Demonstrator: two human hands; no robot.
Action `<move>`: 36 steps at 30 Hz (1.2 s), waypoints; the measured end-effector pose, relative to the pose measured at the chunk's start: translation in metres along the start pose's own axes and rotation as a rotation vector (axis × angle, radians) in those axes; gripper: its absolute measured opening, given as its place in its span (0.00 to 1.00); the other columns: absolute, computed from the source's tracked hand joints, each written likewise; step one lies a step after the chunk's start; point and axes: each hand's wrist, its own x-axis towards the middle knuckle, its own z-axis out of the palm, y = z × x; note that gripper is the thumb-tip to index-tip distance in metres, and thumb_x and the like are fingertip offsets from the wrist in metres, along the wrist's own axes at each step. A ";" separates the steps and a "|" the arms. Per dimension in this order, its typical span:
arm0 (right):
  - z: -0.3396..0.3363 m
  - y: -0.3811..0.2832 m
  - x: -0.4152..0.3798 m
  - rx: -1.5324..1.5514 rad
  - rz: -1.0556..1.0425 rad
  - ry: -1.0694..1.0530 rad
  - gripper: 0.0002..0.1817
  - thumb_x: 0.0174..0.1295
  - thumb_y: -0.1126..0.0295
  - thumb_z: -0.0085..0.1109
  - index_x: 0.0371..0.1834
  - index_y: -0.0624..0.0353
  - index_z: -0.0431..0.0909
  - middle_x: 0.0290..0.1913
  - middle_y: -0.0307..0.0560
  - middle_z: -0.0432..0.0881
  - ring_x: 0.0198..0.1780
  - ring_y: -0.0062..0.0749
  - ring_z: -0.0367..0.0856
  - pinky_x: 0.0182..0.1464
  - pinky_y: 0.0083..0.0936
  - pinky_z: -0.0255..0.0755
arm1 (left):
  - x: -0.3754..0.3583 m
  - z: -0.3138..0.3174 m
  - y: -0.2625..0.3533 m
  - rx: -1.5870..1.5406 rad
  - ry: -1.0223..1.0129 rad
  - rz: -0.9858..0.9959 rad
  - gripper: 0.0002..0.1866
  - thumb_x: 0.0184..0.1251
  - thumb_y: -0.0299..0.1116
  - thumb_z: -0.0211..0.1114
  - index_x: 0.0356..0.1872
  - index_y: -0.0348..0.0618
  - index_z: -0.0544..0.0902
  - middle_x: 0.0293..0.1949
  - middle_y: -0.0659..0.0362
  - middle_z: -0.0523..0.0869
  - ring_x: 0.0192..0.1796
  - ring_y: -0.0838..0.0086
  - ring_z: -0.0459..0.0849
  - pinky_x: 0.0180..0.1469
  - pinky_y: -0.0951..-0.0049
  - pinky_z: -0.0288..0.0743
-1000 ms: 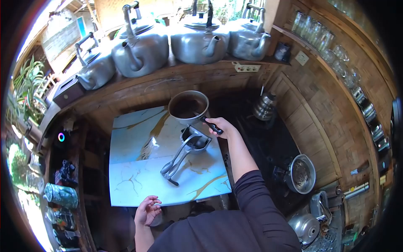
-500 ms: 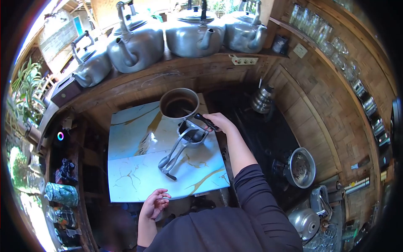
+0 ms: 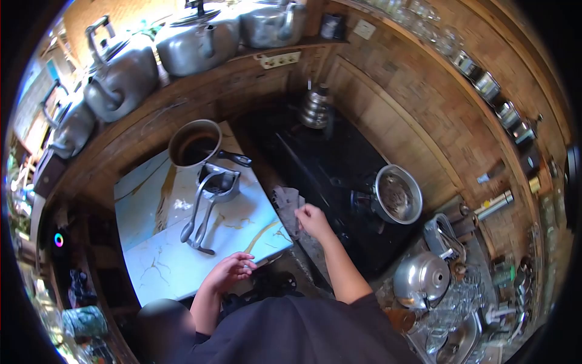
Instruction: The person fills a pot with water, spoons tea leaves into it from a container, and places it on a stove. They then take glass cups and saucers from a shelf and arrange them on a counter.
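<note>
My right hand (image 3: 313, 221) is beside the table's right edge, close to a crumpled grey cloth (image 3: 288, 204). Its fingers are curled together, with nothing visible in them. Over the table's front edge hangs my left hand (image 3: 231, 270), empty, fingers loosely apart. On the marble-patterned table (image 3: 159, 246) lies a metal hand press (image 3: 205, 212), its two long handles toward me. Behind it stands a saucepan (image 3: 176, 149) with dark contents and a black handle (image 3: 235, 158) pointing right. Neither hand touches the press or saucepan.
Right of the table is a black stove (image 3: 291, 159) with a gooseneck kettle (image 3: 316, 108) and a metal pan (image 3: 416, 193). Big kettles (image 3: 197, 45) line the back ledge. At lower right are another kettle (image 3: 421, 278), glasses (image 3: 445, 309) and a sink (image 3: 458, 346).
My right hand has let go of the saucepan's handle and moved down and right, near the cloth. My left hand remains by the front edge. The view has swung to the right.
</note>
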 end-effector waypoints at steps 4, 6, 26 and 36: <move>-0.037 0.029 -0.062 0.019 0.315 -0.021 0.15 0.62 0.62 0.53 0.24 0.64 0.75 0.18 0.41 0.76 0.17 0.23 0.74 0.22 0.19 0.70 | 0.043 0.019 0.008 0.066 -0.217 -0.095 0.12 0.64 0.29 0.46 0.47 0.39 0.72 0.39 0.57 0.80 0.38 0.76 0.78 0.44 0.78 0.72; -0.051 0.035 -0.079 0.002 0.416 0.049 0.17 0.62 0.60 0.53 0.25 0.65 0.76 0.19 0.43 0.77 0.18 0.25 0.76 0.22 0.20 0.72 | 0.060 0.026 0.012 0.091 -0.300 -0.132 0.12 0.65 0.27 0.45 0.47 0.39 0.72 0.39 0.57 0.80 0.38 0.75 0.77 0.44 0.78 0.71; -0.038 0.039 -0.072 -0.495 0.711 0.578 0.19 0.55 0.63 0.50 0.35 0.72 0.78 0.39 0.68 0.79 0.46 0.55 0.77 0.50 0.37 0.71 | 0.051 -0.038 -0.020 0.206 -0.555 -0.395 0.14 0.66 0.31 0.46 0.50 0.41 0.70 0.41 0.59 0.79 0.38 0.77 0.77 0.42 0.79 0.71; -0.027 0.013 -0.061 -0.677 0.797 0.524 0.13 0.51 0.69 0.55 0.38 0.64 0.80 0.44 0.61 0.79 0.48 0.50 0.78 0.50 0.34 0.72 | 0.057 -0.034 -0.017 0.170 -0.618 -0.504 0.14 0.66 0.31 0.48 0.51 0.42 0.70 0.43 0.59 0.79 0.39 0.77 0.78 0.43 0.77 0.71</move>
